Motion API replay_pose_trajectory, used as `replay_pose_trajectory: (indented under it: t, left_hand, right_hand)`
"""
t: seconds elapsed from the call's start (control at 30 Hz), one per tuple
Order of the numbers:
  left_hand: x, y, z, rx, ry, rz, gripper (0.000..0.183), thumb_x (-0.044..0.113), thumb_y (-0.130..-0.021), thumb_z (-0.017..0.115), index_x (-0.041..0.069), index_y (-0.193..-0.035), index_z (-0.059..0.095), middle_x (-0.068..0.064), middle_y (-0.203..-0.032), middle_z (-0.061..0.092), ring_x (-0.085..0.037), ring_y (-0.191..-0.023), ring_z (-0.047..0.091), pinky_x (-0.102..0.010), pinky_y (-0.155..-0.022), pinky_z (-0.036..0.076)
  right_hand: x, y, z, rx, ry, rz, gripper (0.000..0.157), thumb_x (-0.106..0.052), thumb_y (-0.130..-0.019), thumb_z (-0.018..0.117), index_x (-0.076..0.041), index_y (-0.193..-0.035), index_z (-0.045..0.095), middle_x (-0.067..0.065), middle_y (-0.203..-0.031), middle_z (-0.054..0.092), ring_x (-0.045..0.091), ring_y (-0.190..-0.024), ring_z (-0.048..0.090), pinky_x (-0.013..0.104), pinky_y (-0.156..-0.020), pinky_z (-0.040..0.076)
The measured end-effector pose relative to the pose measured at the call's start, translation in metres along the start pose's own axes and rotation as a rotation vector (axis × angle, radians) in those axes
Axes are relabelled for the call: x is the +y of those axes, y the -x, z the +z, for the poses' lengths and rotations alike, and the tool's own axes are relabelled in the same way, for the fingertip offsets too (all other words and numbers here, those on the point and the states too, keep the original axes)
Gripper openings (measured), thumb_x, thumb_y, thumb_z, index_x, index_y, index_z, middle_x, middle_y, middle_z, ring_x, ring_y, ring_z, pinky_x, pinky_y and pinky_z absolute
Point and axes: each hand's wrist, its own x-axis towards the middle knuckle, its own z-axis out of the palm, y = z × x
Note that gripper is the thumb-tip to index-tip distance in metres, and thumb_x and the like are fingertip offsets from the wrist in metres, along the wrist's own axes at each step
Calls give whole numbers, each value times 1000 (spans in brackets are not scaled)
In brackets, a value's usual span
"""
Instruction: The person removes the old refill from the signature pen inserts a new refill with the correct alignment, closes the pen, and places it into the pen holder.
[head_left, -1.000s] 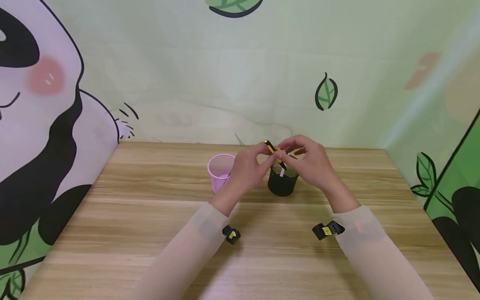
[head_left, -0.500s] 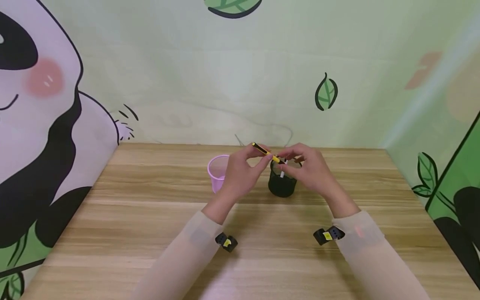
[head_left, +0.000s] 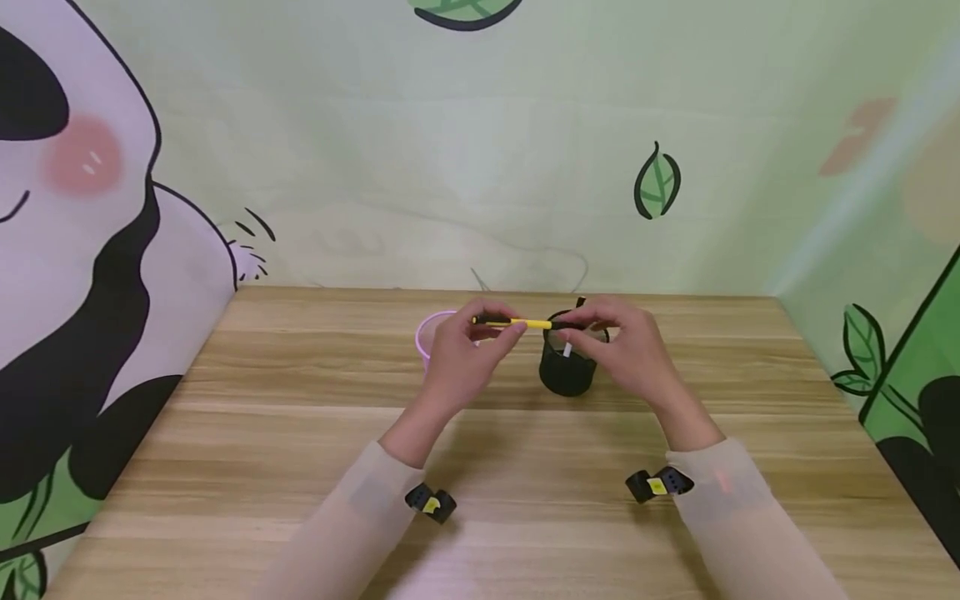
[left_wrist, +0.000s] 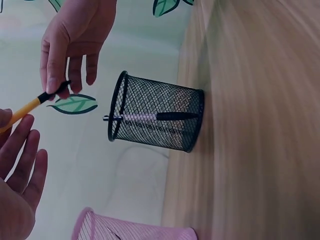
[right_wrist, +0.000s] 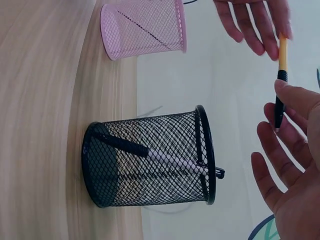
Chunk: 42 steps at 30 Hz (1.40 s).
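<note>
Between my hands a yellow-and-black pen (head_left: pixel 534 324) lies nearly level above the table. My left hand (head_left: pixel 465 354) pinches its yellow barrel between thumb and fingers. The thumb and fingers of my right hand (head_left: pixel 630 342) pinch the black tip end, and the pale point shows in the right wrist view. Below the right hand stands a black mesh pen holder (head_left: pixel 567 377), upright, with a white-and-black pen (right_wrist: pixel 177 162) leaning inside. A pink mesh pen holder (right_wrist: pixel 152 45) stands to its left, partly hidden by my left hand in the head view.
A thin dark stick-like thing (right_wrist: pixel 140 27) leans inside the pink holder. The wooden table (head_left: pixel 300 467) ends at a printed backdrop (head_left: pixel 360 167) behind the holders. Each sleeve carries a small black wrist device.
The pen has turned from steeply tilted to nearly level. My left hand has moved left and slightly down, now covering more of the pink holder. The right hand has shifted only a little.
</note>
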Motion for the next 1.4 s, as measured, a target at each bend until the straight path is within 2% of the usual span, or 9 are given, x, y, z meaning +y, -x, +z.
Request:
replay_pose_trajectory:
  t: [0.23,0.4,0.53,0.63,0.87,1.0,1.13,1.23,1.4]
  left_hand:
    - [-4,7,-12,-24,1,-53,17,25,-93,79,14,-106,74,-4,-104,72,-18,-91,72,-29,-83,61]
    - [-9,8,-17,-40,72,-44,17,16,-92,80,6,-105,74,-12,-99,74,-17,-86,74,-32,-81,63]
    - [-14,8,-21,-66,155,-53,17,8,-93,77,-1,-107,73,-19,-98,75,-16,-82,76,-39,-81,63]
    - [-15,8,-24,-74,186,-52,16,6,-93,76,-2,-107,73,-20,-98,74,-15,-82,76,-39,-81,63]
    - [-16,8,-31,-102,157,-76,18,8,-94,76,-3,-109,73,-18,-101,73,-16,-84,77,-39,-82,63]
    - [-13,11,-37,-119,128,-108,15,6,-95,75,2,-109,74,-15,-106,71,-18,-86,78,-37,-83,63]
    - [-9,13,-42,-147,107,-110,15,4,-95,74,4,-109,75,-14,-108,71,-18,-87,78,-32,-82,63]
    - [-7,11,-45,-181,81,-100,15,7,-94,76,4,-109,76,-13,-106,71,-18,-86,77,-30,-80,63]
    - [-5,8,-47,-203,17,-92,18,11,-93,77,7,-110,77,-9,-104,74,-23,-86,76,-29,-79,62]
  right_hand:
    - [1,7,5,66,-47,-53,15,-13,-89,82,-13,-104,82,3,-101,76,8,-88,62,23,-77,53]
    - [1,13,9,121,-131,-17,16,-9,-88,83,-10,-104,82,2,-97,75,9,-83,61,23,-76,52]
    - [2,16,14,159,-212,32,17,-9,-88,82,-8,-105,82,-6,-96,75,10,-82,61,23,-76,51]
    - [3,17,18,171,-236,47,16,-9,-89,82,-8,-105,82,-11,-98,75,9,-83,61,23,-75,51]
    - [6,18,21,193,-301,35,16,-2,-88,81,-5,-104,81,-11,-99,77,8,-86,64,20,-72,50]
    - [3,21,20,158,-308,41,16,-5,-90,80,-5,-106,81,-6,-103,78,7,-90,66,21,-73,51]
    - [-1,24,18,129,-310,60,16,-5,-90,79,-4,-106,81,-11,-102,78,7,-95,68,22,-75,53]
    - [-3,25,16,139,-303,64,16,-4,-89,80,-4,-104,81,-16,-99,77,6,-91,68,21,-75,52]
    - [-4,23,13,151,-306,28,15,0,-88,80,-3,-103,81,-14,-98,78,7,-84,67,22,-73,52]
